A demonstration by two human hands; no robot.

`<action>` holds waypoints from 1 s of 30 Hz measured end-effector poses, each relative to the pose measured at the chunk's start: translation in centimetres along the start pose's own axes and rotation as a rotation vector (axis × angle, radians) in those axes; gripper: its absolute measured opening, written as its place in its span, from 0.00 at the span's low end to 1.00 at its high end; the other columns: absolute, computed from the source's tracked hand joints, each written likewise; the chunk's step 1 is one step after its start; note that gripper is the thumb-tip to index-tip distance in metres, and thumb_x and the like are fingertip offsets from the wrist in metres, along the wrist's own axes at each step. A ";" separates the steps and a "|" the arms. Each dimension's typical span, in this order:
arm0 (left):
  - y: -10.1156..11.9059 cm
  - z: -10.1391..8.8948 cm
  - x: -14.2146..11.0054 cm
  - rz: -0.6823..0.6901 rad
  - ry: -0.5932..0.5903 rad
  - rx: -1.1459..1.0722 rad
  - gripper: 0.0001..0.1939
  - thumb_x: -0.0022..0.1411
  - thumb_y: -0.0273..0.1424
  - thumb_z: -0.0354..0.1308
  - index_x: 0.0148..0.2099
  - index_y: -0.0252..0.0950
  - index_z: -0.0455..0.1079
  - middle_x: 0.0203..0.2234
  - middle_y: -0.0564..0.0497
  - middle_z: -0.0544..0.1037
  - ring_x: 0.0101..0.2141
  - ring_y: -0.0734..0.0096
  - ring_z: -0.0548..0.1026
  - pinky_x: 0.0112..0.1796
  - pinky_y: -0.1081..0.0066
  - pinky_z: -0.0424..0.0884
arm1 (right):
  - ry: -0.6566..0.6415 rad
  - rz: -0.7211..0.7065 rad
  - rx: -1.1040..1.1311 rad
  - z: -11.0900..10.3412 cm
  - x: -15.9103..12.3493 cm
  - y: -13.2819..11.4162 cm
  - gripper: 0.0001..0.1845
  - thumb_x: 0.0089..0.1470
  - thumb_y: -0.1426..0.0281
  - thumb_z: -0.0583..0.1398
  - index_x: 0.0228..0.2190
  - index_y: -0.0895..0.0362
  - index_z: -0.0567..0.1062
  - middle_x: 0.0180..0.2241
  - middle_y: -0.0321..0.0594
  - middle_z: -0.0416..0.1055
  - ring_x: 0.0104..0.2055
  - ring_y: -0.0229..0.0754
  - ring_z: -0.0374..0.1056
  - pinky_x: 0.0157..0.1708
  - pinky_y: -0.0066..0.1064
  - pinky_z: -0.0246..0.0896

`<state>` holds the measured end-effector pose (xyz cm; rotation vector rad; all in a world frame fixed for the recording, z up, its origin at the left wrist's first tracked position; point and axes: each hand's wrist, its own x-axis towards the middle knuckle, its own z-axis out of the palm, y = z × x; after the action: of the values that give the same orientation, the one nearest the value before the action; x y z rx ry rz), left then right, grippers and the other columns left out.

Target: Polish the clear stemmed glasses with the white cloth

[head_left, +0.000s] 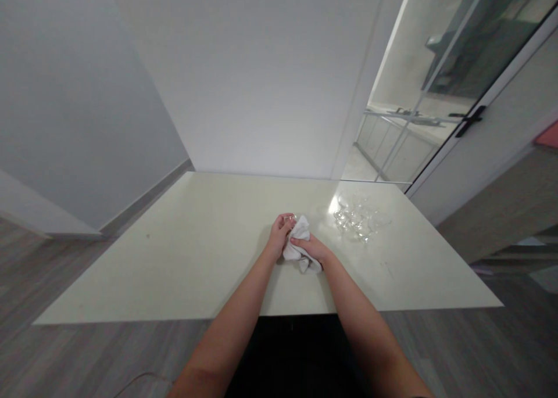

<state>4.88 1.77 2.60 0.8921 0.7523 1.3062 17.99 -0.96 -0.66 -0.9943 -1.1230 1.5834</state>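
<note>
My left hand is closed around a small clear, shiny object; only its rim-like edge shows, so its kind is hard to make out. A crumpled white cloth is gripped in my right hand, the thumb lying over it. The cloth presses against the clear object, and its loose lower end hangs down between my wrists. Both hands are together just above the pale table, near its middle.
Several clear, glassy pieces lie in a loose cluster on the table to the right of my hands. A white wall panel rises behind the table. At the right is a glazed door with a black handle.
</note>
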 end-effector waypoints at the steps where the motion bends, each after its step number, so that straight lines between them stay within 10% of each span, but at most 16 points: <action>1: 0.0 0.0 0.0 -0.028 -0.022 -0.044 0.23 0.48 0.42 0.68 0.44 0.36 0.70 0.31 0.52 0.79 0.32 0.69 0.75 0.36 0.69 0.69 | 0.003 0.002 -0.008 0.0 0.0 0.0 0.27 0.39 0.58 0.74 0.41 0.55 0.77 0.39 0.38 0.80 0.39 0.42 0.74 0.43 0.33 0.70; 20: -1.0 -0.9 0.5 0.019 -0.123 -0.035 0.21 0.50 0.40 0.66 0.44 0.34 0.77 0.36 0.47 0.82 0.37 0.66 0.77 0.39 0.69 0.70 | 0.033 0.078 0.128 0.3 -0.8 -0.8 0.27 0.34 0.60 0.76 0.37 0.56 0.78 0.32 0.37 0.80 0.32 0.40 0.73 0.35 0.29 0.69; 30: -0.5 -1.3 1.7 0.070 0.274 -0.252 0.18 0.53 0.43 0.63 0.40 0.35 0.74 0.33 0.49 0.80 0.29 0.74 0.76 0.31 0.74 0.70 | 0.361 -0.003 0.342 0.7 1.1 -1.1 0.17 0.41 0.64 0.70 0.34 0.58 0.77 0.29 0.38 0.80 0.29 0.42 0.75 0.32 0.31 0.71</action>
<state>4.20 3.55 1.62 0.5479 0.7517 1.5667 17.33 0.08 0.47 -0.9927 -0.5839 1.4573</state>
